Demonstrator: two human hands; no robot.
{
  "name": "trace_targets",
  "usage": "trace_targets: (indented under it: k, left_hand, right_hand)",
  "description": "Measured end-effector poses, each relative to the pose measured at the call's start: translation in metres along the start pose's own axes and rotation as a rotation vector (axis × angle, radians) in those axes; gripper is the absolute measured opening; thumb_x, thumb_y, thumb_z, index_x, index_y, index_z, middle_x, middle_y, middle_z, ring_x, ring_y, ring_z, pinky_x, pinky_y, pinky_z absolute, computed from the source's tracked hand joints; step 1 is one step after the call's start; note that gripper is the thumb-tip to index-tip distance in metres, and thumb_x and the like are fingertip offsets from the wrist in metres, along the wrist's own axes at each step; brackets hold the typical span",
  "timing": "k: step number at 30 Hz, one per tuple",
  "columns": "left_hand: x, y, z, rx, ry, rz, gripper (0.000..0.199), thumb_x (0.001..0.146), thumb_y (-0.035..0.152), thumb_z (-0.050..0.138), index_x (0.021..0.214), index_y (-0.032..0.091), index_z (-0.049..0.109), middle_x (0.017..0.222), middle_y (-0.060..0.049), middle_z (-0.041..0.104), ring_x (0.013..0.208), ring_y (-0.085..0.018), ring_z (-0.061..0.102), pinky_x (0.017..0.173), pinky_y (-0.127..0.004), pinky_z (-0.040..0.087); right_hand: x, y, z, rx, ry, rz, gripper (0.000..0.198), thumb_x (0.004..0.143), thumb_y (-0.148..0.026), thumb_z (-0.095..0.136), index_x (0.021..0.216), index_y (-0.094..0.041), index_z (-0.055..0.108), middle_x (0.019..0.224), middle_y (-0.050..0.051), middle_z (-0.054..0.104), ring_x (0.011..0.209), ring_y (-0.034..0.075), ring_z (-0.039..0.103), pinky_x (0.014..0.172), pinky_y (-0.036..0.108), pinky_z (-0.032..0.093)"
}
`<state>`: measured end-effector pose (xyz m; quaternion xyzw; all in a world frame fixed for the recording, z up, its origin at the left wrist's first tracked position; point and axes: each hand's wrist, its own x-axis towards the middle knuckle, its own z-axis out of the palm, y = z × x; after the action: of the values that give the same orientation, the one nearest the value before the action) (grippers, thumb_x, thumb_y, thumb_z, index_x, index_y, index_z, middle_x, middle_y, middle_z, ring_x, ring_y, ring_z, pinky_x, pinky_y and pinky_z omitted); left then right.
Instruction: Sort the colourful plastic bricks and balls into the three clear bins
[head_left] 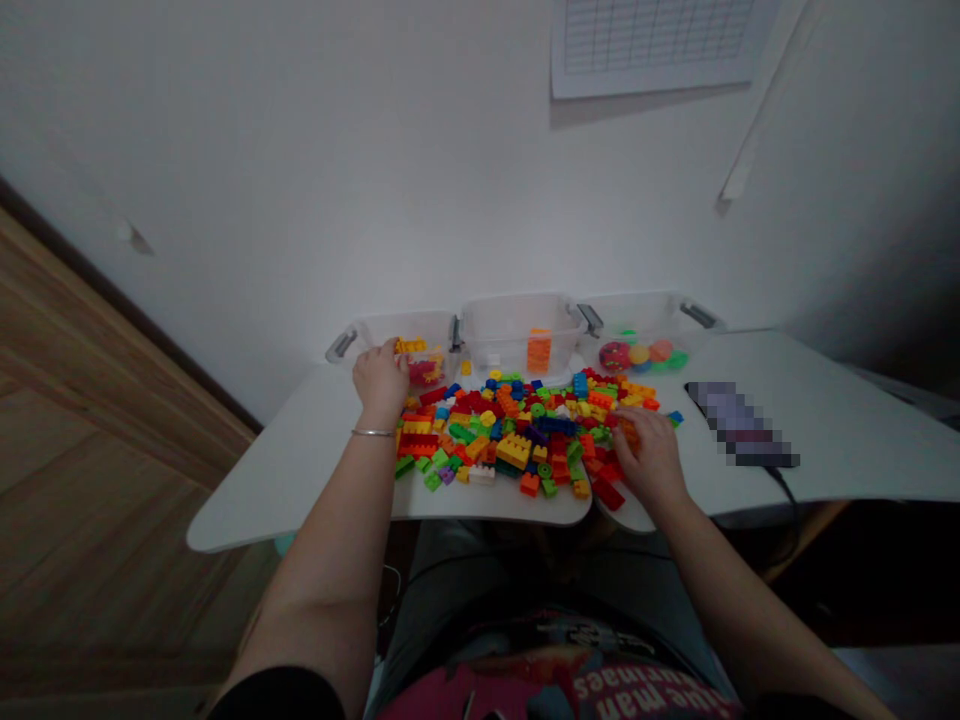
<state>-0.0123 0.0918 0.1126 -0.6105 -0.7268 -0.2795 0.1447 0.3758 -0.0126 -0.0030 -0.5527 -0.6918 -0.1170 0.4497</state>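
My left hand (381,380) reaches over the near side of the left clear plastic box (375,326), its fingers closed on a yellow-orange building brick (412,346). Inside that box, red and yellow pieces (426,372) show beside the hand. At the right end of a wide heap of mixed building bricks (514,450), my right hand (654,452) has its fingers curled round an orange building brick (628,432). Part of that brick is hidden by the fingers.
A middle clear box (487,318) holds orange bricks (538,350). Coloured balls or rounded pieces (639,354) lie in the right clear box (637,310). A phone (739,425) with a cable rests on the white table (840,440), right of the heap. The wall stands behind.
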Motion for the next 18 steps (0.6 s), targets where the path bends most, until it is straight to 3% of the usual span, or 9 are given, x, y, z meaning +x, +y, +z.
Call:
trace_targets:
  k: [11, 18]
  left_hand:
    - [0.004, 0.004, 0.001, -0.084, -0.047, -0.061, 0.061, 0.093, 0.028, 0.040, 0.150, 0.007, 0.034, 0.123, -0.019, 0.066, 0.122, -0.032, 0.054, 0.105, -0.047, 0.040]
    - [-0.005, 0.008, 0.002, -0.162, -0.052, -0.001, 0.068, 0.088, 0.028, 0.048, 0.151, 0.007, 0.031, 0.140, -0.019, 0.056, 0.130, -0.032, 0.049, 0.110, -0.048, 0.035]
  right_hand:
    - [-0.001, 0.000, 0.000, -0.006, -0.009, 0.014, 0.022, 0.090, -0.029, 0.049, 0.104, -0.020, 0.064, 0.104, 0.010, 0.070, 0.102, 0.028, 0.060, 0.096, 0.051, 0.044]
    - [-0.001, 0.001, 0.001, -0.013, -0.034, 0.032, 0.023, 0.089, -0.028, 0.050, 0.103, -0.020, 0.066, 0.102, 0.010, 0.070, 0.100, 0.029, 0.061, 0.095, 0.054, 0.045]
